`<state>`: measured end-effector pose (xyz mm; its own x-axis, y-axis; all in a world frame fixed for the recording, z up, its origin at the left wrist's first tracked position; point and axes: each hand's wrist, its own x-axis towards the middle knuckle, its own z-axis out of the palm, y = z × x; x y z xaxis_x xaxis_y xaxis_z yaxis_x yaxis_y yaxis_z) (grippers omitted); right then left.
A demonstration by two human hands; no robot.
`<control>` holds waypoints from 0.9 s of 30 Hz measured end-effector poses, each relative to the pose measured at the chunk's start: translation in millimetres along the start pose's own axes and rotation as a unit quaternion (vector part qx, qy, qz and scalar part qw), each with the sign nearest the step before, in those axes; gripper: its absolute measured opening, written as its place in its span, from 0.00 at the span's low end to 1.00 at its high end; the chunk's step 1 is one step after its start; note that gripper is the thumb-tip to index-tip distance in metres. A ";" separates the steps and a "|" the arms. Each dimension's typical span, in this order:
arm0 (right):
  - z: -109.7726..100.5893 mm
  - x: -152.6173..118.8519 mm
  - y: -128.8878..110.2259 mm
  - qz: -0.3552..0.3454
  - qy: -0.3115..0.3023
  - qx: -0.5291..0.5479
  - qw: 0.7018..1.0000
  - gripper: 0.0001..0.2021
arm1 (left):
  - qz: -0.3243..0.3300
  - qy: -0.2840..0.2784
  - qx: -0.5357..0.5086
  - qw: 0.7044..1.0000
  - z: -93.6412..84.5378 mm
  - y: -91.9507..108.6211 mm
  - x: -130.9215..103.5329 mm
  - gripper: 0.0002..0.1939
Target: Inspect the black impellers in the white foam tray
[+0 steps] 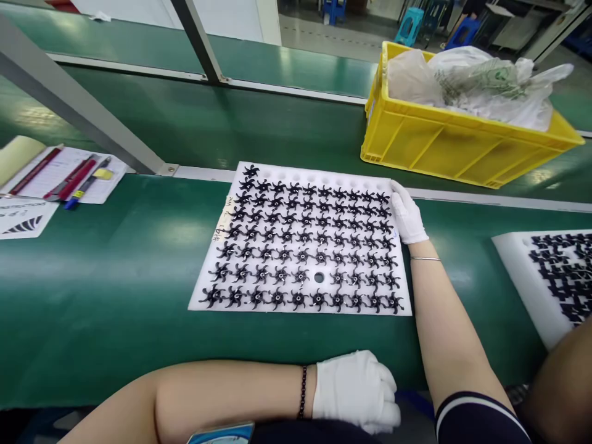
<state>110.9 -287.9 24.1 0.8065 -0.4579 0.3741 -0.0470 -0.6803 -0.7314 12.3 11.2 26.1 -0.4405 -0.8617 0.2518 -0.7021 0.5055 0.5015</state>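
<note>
- Lying at the far left of the green benchtop (106,277), a paper pad (68,159) carries red pens and a blue-tipped marker (87,182).
- Centre: the white foam tray (403,287) lies flat on the bench, set with rows of black curved-blade impellers (298,299); a handwritten tape label (223,219) sits on its left margin. One round socket (319,278) is bare in the second row from the front, and the back row has only its leftmost impeller.
- In front of the tray, apart from it, the gloved left hand (356,391) has its fingers curled in; the palm is hidden, so I cannot tell whether they hold anything.
- At the tray's back right corner, the gloved right hand (407,213) lays its fingers close together along the edge. Whether they pinch or merely touch, I cannot tell. The step in hand looks like steadying or placing the tray; shifting it next would call for a firm, level hold at both sides, lest impellers tip out.
- Behind, further right, stands a yellow plastic crate (462,145) of clear bags (485,80).
- Far right: a second foam tray (531,290) of black parts.
</note>
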 end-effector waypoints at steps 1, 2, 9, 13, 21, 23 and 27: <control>-0.7 0.7 1.6 -0.002 0.009 0.002 1.000 0.34 | 0.001 0.001 0.000 1.000 -0.6 0.0 -0.1 0.07; -1.2 1.7 2.7 -0.003 0.015 0.004 1.000 0.34 | 0.001 0.002 -0.002 1.000 -1.1 0.1 -0.2 0.07; -0.1 6.9 6.1 -0.005 0.018 0.009 1.000 0.33 | 0.000 -0.001 -0.009 1.000 0.0 0.0 1.1 0.08; -1.1 7.7 3.6 0.008 0.012 0.010 1.000 0.32 | -0.006 -0.001 -0.010 1.000 0.6 0.3 2.1 0.08; -1.1 7.1 0.2 0.019 0.010 0.035 0.999 0.29 | -0.026 -0.017 -0.038 0.999 -4.6 -3.3 1.1 0.13; -1.3 6.4 -0.3 0.021 0.010 0.036 0.999 0.28 | -0.029 0.003 -0.031 0.999 -8.6 -5.5 0.6 0.11; -1.7 5.5 -0.4 0.022 0.008 0.046 0.999 0.28 | -0.081 0.099 -0.001 0.992 -21.6 -7.4 -0.8 0.08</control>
<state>114.3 -291.1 27.4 0.7949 -0.4967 0.3485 -0.0282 -0.6040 -0.7965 30.0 7.2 40.1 -0.2040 -0.9232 0.3258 -0.7535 0.3605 0.5498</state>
